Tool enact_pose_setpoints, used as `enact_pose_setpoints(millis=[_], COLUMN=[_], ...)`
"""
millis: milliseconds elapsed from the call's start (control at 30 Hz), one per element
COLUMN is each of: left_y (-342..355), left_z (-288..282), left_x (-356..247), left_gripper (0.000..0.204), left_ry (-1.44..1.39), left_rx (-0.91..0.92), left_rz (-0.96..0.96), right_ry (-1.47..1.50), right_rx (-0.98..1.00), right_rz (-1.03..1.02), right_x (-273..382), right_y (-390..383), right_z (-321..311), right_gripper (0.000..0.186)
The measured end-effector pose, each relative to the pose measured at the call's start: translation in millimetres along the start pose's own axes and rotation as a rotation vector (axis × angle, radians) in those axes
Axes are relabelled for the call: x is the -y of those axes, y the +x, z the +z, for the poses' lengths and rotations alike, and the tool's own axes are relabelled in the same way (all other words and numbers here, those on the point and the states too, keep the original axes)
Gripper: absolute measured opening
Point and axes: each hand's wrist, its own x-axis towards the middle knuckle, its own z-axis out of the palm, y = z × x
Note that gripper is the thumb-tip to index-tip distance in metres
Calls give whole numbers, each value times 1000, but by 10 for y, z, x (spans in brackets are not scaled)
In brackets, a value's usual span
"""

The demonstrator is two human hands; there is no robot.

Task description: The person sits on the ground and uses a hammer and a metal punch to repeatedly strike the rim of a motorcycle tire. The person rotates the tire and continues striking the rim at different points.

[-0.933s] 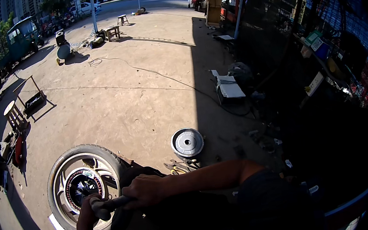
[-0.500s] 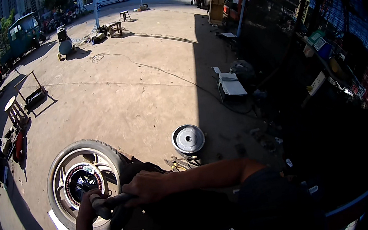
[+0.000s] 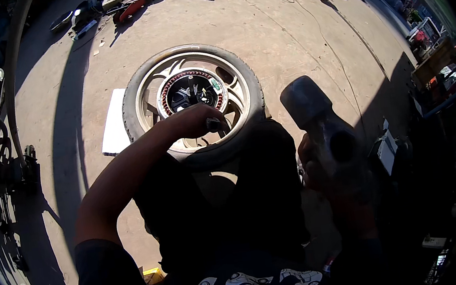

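Observation:
A tyred spoked wheel (image 3: 136, 97) lies flat on the ground in front of my knees. In its middle sits a hub ring with reddish copper windings (image 3: 164, 96). My left hand (image 3: 202, 117) is closed over the near side of the hub, gripping a short dark metal bar (image 3: 213, 124); only its blunt top shows, and its lower end is hidden. On the right, my right hand (image 3: 311, 161) is wrapped round the handle of a heavy hammer (image 3: 304, 100). The hammer is raised close to the camera, apart from the bar and the wheel.
A white board (image 3: 113, 122) sticks out from under the wheel's left side. My knees flank the wheel's near edge. Stools, a red object (image 3: 132, 9) and metal parts lie farther off. A white box (image 3: 386, 152) stands in shade at the right.
My right hand has lifted the hammer up and to the right, away from my left hand. The view has turned, so the wheel now sits nearer the middle.

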Motion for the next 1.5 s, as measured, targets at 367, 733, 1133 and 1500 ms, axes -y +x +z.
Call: enact_pose_setpoints(millis=[367, 733, 1133, 1500], left_y=[-102, -187, -200, -155], left_z=[54, -51, -25, -202], left_x=[210, 154, 57, 140], left_gripper=[14, 19, 13, 13], left_ry=[-5, 4, -7, 15], left_rx=[-57, -74, -86, -88], left_rz=[14, 18, -18, -2], right_ry=[-249, -9, -158, -42], right_rx=[221, 120, 272, 226], right_rz=[11, -181, 25, -114], right_x=[-5, 109, 77, -137], right_y=[179, 320, 373, 487], right_z=[387, 274, 314, 469], right_gripper=[34, 31, 27, 25])
